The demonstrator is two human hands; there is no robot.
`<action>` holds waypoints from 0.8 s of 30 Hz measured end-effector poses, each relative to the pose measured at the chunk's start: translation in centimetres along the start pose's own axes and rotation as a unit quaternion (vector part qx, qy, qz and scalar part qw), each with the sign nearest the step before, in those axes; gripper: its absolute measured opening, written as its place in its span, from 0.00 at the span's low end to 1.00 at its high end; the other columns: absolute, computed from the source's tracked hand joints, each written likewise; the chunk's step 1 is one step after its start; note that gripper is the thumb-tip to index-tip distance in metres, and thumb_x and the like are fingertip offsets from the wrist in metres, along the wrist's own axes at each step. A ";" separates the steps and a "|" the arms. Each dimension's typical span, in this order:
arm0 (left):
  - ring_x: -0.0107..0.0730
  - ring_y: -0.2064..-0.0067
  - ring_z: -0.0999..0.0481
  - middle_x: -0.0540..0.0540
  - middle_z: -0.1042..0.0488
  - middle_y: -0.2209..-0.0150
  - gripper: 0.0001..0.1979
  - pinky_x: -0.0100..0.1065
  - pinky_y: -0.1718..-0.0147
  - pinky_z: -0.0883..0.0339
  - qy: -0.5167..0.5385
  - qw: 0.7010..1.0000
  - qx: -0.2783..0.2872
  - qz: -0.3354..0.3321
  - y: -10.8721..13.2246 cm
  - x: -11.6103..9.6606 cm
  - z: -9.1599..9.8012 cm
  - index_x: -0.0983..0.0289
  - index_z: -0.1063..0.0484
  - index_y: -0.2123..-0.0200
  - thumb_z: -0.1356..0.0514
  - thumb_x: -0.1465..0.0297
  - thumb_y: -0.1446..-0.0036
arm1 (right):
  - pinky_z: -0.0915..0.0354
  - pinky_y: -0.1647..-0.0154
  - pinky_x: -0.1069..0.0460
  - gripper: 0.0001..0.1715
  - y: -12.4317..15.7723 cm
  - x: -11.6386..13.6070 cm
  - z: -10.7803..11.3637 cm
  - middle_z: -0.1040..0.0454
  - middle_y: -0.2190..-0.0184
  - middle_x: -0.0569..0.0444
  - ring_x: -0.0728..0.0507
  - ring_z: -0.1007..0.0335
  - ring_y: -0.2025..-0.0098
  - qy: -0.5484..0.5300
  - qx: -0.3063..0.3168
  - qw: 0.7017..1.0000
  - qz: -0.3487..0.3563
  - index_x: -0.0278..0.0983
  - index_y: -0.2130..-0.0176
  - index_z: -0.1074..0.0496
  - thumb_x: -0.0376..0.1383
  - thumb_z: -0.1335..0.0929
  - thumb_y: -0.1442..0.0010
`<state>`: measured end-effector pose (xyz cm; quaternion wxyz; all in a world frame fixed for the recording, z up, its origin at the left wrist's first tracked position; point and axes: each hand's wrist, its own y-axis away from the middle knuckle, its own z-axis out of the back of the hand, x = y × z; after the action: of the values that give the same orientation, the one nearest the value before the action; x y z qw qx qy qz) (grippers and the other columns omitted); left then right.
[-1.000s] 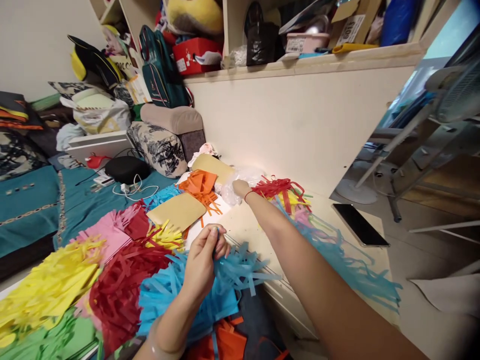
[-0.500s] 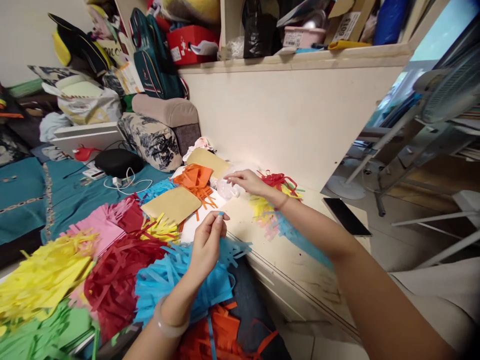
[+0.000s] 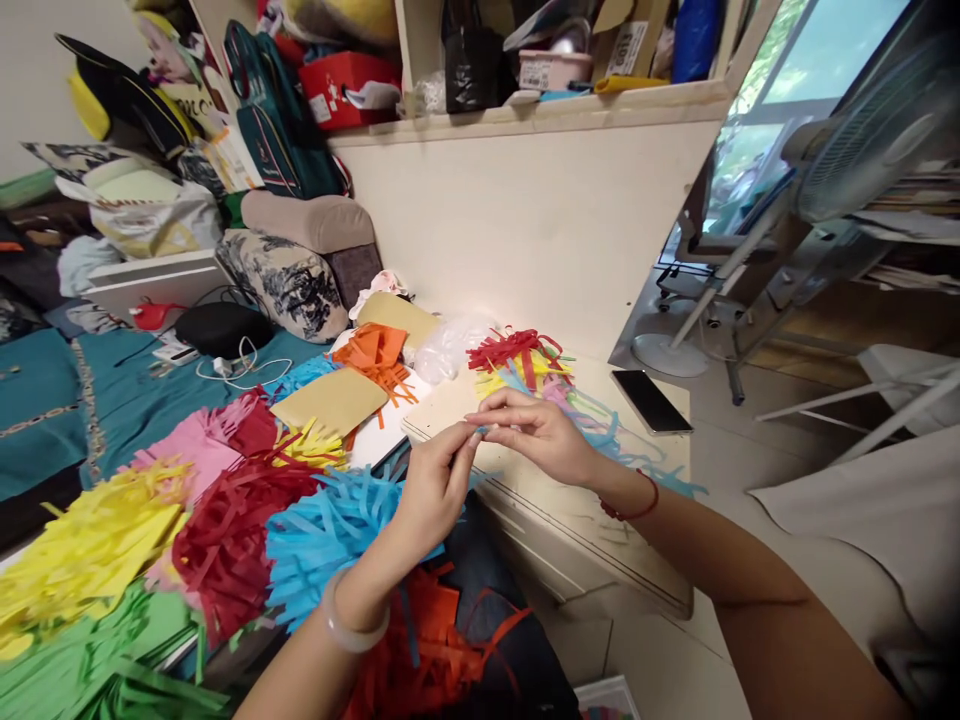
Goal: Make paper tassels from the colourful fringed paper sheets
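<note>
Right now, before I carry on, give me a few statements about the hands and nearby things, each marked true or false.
1. A bit of blue shows between the left hand and right hand. True.
2. The red bracelet circles the left wrist. False: it is on the right wrist.
3. The white bangle is on the left arm. True.
4. The phone lies up on the shelf. False: it lies on the cream surface.

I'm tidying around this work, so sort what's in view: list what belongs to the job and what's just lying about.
Job, it seems:
- blue bit between left hand and right hand
- blue fringe
- red fringe
- yellow fringe

Probably just lying about:
- phone
- black case
- backpack
- fan
</note>
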<state>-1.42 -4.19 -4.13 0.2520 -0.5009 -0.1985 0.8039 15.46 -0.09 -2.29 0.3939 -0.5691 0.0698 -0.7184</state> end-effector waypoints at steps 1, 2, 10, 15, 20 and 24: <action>0.28 0.68 0.29 0.52 0.27 0.70 0.11 0.27 0.66 0.38 -0.008 1.000 0.013 -0.006 0.0 -0.1 0.2 0.65 0.28 0.64 0.50 0.71 0.36 | 0.32 0.57 0.52 0.11 0.1 0.1 0.1 0.26 0.62 0.52 0.49 0.30 0.58 -0.003 -0.024 1.000 -0.005 0.40 0.58 0.21 0.34 0.29 0.43; 0.28 0.67 0.29 0.52 0.27 0.69 0.11 0.27 0.66 0.38 -0.014 1.000 0.023 -0.012 0.0 -0.2 0.3 0.65 0.28 0.63 0.50 0.71 0.36 | 0.32 0.60 0.53 0.08 0.2 0.2 0.1 0.26 0.65 0.52 0.49 0.29 0.61 -0.012 -0.048 0.999 -0.008 0.39 0.61 0.21 0.34 0.28 0.44; 0.26 0.71 0.31 0.51 0.28 0.72 0.11 0.25 0.69 0.39 -0.027 0.999 0.027 -0.010 0.1 -0.8 -0.1 0.66 0.28 0.63 0.50 0.72 0.35 | 0.32 0.67 0.54 0.03 0.5 1.6 0.3 0.24 0.68 0.51 0.49 0.29 0.66 0.048 -0.052 0.997 -0.019 0.34 0.67 0.24 0.32 0.29 0.46; 0.29 0.71 0.28 0.52 0.27 0.72 0.11 0.28 0.70 0.41 -0.114 0.990 0.081 0.025 -0.4 -1.3 0.1 0.65 0.30 0.64 0.51 0.73 0.36 | 0.33 0.66 0.53 0.03 0.6 1.9 0.5 0.23 0.69 0.52 0.49 0.30 0.68 0.221 -0.032 0.972 0.073 0.35 0.66 0.26 0.31 0.32 0.43; 0.41 0.70 0.24 0.59 0.23 0.69 0.11 0.32 0.74 0.44 -0.353 0.919 0.167 0.061 -1.3 -1.4 -0.3 0.66 0.32 0.62 0.53 0.73 0.37 | 0.31 0.59 0.48 0.08 0.5 1.5 0.1 0.24 0.67 0.47 0.44 0.29 0.62 0.361 0.018 0.926 0.109 0.32 0.63 0.27 0.30 0.36 0.39; 0.43 0.67 0.22 0.59 0.22 0.66 0.10 0.33 0.74 0.43 -0.422 0.881 0.202 0.074 -1.8 -1.3 0.0 0.64 0.33 0.60 0.54 0.73 0.36 | 0.32 0.59 0.47 0.14 0.4 1.0 0.5 0.25 0.68 0.45 0.42 0.30 0.62 0.446 0.061 0.886 0.114 0.30 0.63 0.27 0.30 0.40 0.37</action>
<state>-0.50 -3.54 -2.16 0.1802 -0.0662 -0.0822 0.9780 16.04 -0.88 -1.60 0.4344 -0.1517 0.2586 -0.8494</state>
